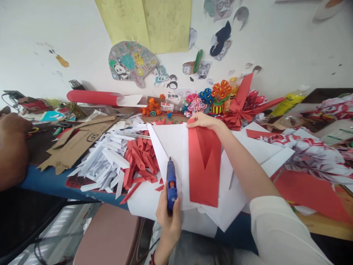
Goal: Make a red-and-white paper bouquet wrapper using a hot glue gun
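My left hand (168, 217) is wrapped round a blue hot glue gun (171, 184). Its dark nozzle points up and away, over a folded white paper sheet (172, 136). Beside that sheet lies a red folded paper (200, 180) with a long pointed flap, its lower end toward me. My right hand (202, 121) grips the far edge of the red paper, where the white sheet meets it. Just left of the sheets are piles of folded red paper strips (142, 156) and folded white paper strips (104, 158).
More white sheets (228, 206) lie under the red paper. On the left are a flattened brown cardboard piece (79, 143) and another person's arm (12, 151). Orange flowers (220, 90), a red roll (92, 98) and red-white paper work (311, 154) stand around. A stool (107, 235) is below.
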`<control>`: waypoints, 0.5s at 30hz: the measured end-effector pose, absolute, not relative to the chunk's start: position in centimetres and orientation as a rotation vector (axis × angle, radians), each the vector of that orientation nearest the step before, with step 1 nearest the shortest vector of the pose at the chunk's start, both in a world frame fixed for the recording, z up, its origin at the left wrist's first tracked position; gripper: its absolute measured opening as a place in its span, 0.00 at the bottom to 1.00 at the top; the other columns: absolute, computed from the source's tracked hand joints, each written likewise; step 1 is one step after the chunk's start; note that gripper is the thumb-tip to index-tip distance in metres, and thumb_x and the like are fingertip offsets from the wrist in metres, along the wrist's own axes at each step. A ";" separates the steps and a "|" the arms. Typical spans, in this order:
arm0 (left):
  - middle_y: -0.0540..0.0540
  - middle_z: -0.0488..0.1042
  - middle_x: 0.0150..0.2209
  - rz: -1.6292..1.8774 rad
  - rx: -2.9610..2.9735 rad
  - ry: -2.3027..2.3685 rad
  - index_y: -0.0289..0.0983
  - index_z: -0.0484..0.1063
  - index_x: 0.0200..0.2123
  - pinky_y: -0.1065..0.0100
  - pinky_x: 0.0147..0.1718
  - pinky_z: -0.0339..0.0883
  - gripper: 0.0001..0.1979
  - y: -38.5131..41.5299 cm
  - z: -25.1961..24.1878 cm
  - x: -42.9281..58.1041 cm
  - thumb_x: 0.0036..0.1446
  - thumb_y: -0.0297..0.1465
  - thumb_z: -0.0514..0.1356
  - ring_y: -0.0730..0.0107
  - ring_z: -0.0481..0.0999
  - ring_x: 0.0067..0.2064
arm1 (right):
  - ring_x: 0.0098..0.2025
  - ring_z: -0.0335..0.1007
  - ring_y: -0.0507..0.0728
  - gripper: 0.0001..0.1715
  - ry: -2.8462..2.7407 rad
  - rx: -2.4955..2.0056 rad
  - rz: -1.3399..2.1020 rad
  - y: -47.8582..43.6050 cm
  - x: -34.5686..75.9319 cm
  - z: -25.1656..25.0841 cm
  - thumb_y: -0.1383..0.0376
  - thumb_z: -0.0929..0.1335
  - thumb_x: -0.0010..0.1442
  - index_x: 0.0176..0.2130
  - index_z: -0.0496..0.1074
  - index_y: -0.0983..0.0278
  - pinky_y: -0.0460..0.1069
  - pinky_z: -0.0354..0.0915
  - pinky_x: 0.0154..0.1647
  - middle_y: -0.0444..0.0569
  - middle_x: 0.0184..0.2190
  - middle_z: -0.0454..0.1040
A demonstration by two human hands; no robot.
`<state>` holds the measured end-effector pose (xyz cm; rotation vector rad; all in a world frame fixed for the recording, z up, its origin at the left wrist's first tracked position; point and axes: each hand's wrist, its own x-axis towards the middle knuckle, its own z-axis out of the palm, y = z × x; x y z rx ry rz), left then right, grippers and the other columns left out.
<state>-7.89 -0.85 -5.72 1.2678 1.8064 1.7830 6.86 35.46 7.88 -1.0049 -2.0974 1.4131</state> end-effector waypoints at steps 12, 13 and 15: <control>0.40 0.80 0.47 1.763 1.376 1.777 0.37 0.73 0.59 0.65 0.47 0.74 0.21 -1.0 -6.1 -8.5 0.64 0.35 0.63 0.59 0.81 0.45 | 0.28 0.64 0.51 0.26 -2.130 -0.991 1.331 34.8 8.0 8.5 0.49 0.80 0.37 0.26 0.77 0.66 0.47 0.57 0.31 0.42 0.24 0.72; 0.40 0.80 0.47 1.767 1.382 1.767 0.37 0.73 0.59 0.65 0.47 0.74 0.21 -1.0 -6.1 -8.6 0.64 0.35 0.63 0.59 0.81 0.45 | 0.29 0.64 0.51 0.26 -2.140 -0.990 1.314 34.8 8.1 8.6 0.49 0.80 0.38 0.26 0.77 0.66 0.47 0.57 0.32 0.42 0.24 0.72; 0.41 0.80 0.45 1.775 1.387 1.743 0.37 0.73 0.59 0.65 0.48 0.74 0.21 -1.0 -6.1 -8.6 0.63 0.34 0.63 0.59 0.81 0.46 | 0.29 0.65 0.52 0.25 -2.161 -0.993 1.276 34.8 8.5 8.9 0.49 0.80 0.39 0.26 0.77 0.66 0.48 0.58 0.33 0.42 0.24 0.72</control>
